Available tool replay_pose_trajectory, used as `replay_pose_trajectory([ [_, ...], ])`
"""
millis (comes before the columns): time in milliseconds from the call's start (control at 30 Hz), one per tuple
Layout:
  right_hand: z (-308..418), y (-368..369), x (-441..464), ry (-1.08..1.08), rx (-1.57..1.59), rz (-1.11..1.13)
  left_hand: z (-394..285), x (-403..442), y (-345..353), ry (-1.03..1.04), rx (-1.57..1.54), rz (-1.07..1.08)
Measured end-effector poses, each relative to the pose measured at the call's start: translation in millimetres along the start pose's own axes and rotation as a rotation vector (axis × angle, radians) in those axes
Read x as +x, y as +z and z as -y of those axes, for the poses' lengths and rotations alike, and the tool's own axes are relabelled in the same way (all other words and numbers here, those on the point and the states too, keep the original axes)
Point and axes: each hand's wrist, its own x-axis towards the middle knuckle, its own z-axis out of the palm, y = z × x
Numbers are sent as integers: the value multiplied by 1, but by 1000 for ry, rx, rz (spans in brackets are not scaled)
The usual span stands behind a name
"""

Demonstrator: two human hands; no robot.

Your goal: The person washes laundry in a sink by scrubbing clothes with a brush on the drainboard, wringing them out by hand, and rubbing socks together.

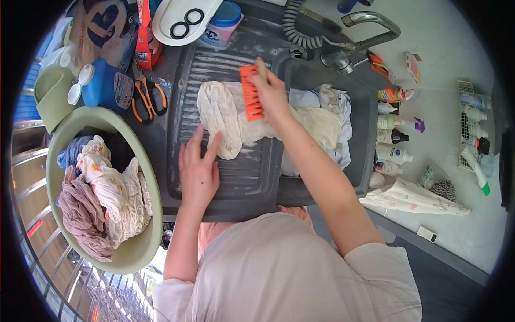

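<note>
Shirt (279,268) foremost; right hand (272,100) grips brush (250,95), left hand (198,176) lies spread at cloth (222,119). Scrubbing, likely; next stroke needs cloth pinned.

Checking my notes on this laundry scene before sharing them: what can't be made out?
In the head view:
Handle of the brush: mostly covered by the right hand.
Palm of the left hand: turned down, out of sight.
Floor of the sink: mostly hidden under piled garments.
Bottom of the green tub: mostly covered by laundry.
Small print on the bottles: too small to read.
</note>
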Motion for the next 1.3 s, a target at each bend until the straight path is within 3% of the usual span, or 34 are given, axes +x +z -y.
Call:
replay_pose_trajectory([
  [67, 13, -24, -12, 340, 294, 70, 2, 7, 5, 63, -10, 17],
  [100, 17, -34, -16, 340, 301, 62, 6, 9, 11, 95, -28, 50],
  [167, 22, -53, -25, 613, 764, 244, 10, 14, 14, 143, -45, 88],
  [267, 24, -71, -37, 570, 910, 327, 8, 27, 14, 94, -118, 27],
  [367, 23, -84, -42, 534, 941, 331, -1, 37, 12, -395, -928, -106],
  [400, 24, -83, -44, 530, 949, 332, -2, 40, 8, -390, -922, -105],
  [467, 28, -77, -44, 486, 722, 162, -5, 46, -2, 118, -329, -152],
  [500, 23, -71, -43, 485, 724, 164, -9, 43, 1, 97, -253, -64],
  [567, 7, -51, -40, -196, -202, 95, -14, 38, 16, 65, -122, 7],
  [600, 7, -37, -46, -194, -197, 97, -15, 35, 25, 34, 8, 81],
  [667, 9, 0, -61, -442, -770, 201, -9, 24, 51, -8, 29, 115],
  [733, -27, 31, -35, -776, -1065, 194, -7, 12, 67, 61, 187, 106],
  [800, -4, 56, 27, -564, -1078, 111, -16, 10, 62, 35, 156, 81],
  [900, 3, 69, 47, -700, -1159, 41, -13, 17, 50, 59, 199, 102],
  [967, -4, 47, -13, -685, -1139, 176, -8, 16, 48, 59, 163, 155],
  [1067, -22, 42, -22, -822, -1148, 157, -7, 16, 51, 39, 108, 201],
  [1100, -5, 51, -5, -629, -1114, 203, -9, 17, 46, 66, 125, 181],
  [1200, 7, 58, 31, -680, -1125, 148, -8, 19, 33, 98, 153, 142],
  [1267, 13, 40, 29, -597, -981, 105, -4, 16, 23, 92, 48, 233],
  [1300, 8, 28, 28, -454, -691, 94, 0, 14, 23, 82, -36, 171],
])
